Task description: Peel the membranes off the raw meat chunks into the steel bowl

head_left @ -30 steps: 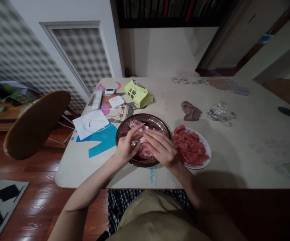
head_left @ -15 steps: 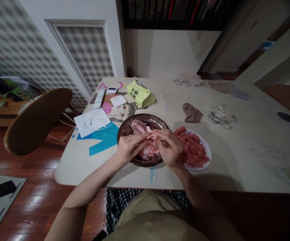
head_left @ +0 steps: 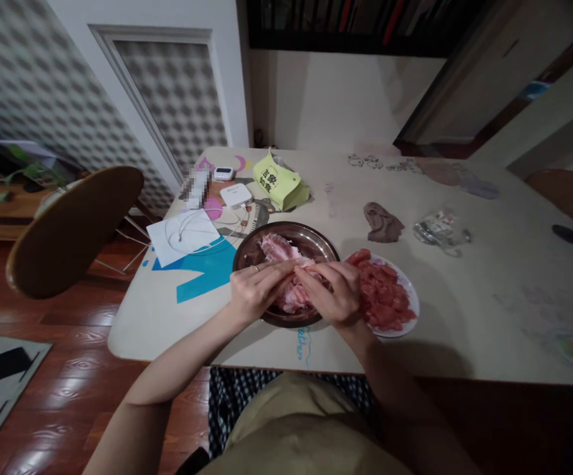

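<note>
A round metal bowl [head_left: 311,232] holds a raw, pale pink meat carcass [head_left: 277,247] with bone showing. Over the bowl, my left hand [head_left: 258,287] pinches the meat from the left side, thumb and fingers pressed together. My right hand [head_left: 337,292] grips the same meat from the right, its fingertips almost meeting those of the left. The fingers hide the exact spot being held. Just right of the bowl, a white plate [head_left: 415,300] carries a heap of red raw meat pieces [head_left: 385,293], partly behind my right wrist.
Behind the bowl stands a yellow-green bag [head_left: 281,183]. A white box [head_left: 235,195], a cable and a white paper sheet [head_left: 183,236] lie at the left. Toward the right are a crumpled brown cloth [head_left: 382,222] and clear plastic packaging [head_left: 441,231]. A wooden chair [head_left: 76,231] stands left.
The hands stay over the bowl on the meat; my right fingers have shifted and bunched slightly. The whole view has moved a little.
</note>
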`<state>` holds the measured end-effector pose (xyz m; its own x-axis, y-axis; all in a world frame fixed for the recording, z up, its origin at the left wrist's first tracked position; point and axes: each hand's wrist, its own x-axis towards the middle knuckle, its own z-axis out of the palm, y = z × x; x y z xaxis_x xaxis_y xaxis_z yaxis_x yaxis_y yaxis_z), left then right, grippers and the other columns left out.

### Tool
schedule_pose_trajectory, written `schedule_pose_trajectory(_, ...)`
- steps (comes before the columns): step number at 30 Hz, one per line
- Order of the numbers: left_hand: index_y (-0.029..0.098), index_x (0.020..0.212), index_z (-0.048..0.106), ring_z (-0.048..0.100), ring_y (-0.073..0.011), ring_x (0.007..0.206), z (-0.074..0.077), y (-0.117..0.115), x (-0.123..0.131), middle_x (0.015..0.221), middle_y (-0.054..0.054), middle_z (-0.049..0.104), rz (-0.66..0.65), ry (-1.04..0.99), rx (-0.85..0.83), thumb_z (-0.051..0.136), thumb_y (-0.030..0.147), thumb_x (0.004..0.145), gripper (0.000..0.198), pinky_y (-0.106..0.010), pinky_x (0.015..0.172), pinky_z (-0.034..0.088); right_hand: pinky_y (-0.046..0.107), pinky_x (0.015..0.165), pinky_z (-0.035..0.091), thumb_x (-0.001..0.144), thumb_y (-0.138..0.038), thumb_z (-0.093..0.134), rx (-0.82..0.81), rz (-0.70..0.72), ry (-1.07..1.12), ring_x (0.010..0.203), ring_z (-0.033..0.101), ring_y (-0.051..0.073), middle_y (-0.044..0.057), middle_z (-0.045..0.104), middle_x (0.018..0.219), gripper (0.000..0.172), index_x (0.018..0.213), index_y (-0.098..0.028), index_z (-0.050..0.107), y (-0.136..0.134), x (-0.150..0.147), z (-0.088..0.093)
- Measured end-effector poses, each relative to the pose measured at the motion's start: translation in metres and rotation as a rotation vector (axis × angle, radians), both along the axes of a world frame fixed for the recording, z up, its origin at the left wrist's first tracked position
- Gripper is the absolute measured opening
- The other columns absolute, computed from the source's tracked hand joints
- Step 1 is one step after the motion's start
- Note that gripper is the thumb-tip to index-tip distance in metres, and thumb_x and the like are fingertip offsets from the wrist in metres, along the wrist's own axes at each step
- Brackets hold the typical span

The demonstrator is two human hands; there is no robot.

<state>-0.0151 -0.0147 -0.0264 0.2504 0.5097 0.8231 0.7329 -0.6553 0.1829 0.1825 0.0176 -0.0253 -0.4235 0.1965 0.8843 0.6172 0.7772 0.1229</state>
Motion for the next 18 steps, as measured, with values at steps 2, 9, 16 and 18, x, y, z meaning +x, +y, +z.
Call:
schedule_pose_trajectory(2,0.015,0.115,0.072,0.079,-0.0157,0.096,-0.002,-0.001,0.001,0.106,-0.005,0.081,-0.001,-0.010,0.013,0.072,0.016,0.093,0.022,-0.022,0.086,0.061,0.034,0.093,0.058,0.085,-0.016,0.080,-0.019,-0.042,0.046,0.096,0.067,0.020,0.005,0.076,0.093,0.032,0.116,-0.022,0.074,-0.003,-0.004,-0.001)
schedule_pose_trajectory(9,0.017,0.129,0.067,0.074,-0.0171,0.113,0.001,-0.005,0.006,0.122,-0.009,0.076,-0.052,-0.152,0.007,0.066,0.009,0.094,0.036,-0.027,0.098,0.061,0.034,0.089,0.063,0.087,-0.007,0.074,-0.120,0.119,0.219,0.090,0.075,0.020,0.007,0.077,0.092,0.031,0.116,-0.015,0.068,-0.007,-0.021,-0.001)
schedule_pose_trajectory(16,0.013,0.143,0.052,0.046,-0.0311,0.149,0.011,-0.002,0.005,0.160,-0.022,0.043,-0.374,-0.362,-0.226,0.061,0.014,0.096,0.048,-0.050,0.117,0.048,0.038,0.095,0.064,0.085,-0.007,0.076,-0.140,0.161,0.340,0.111,0.074,0.025,0.015,0.078,0.110,0.039,0.122,-0.012,0.069,-0.012,-0.030,0.014)
schedule_pose_trajectory(18,0.015,0.145,0.048,0.038,-0.0331,0.153,0.010,-0.001,0.004,0.163,-0.023,0.036,-0.489,-0.420,-0.337,0.058,0.020,0.099,0.048,-0.055,0.119,0.045,0.039,0.095,0.064,0.085,-0.007,0.077,-0.181,0.186,0.374,0.110,0.074,0.025,0.014,0.078,0.111,0.037,0.120,-0.013,0.070,-0.012,-0.031,0.016)
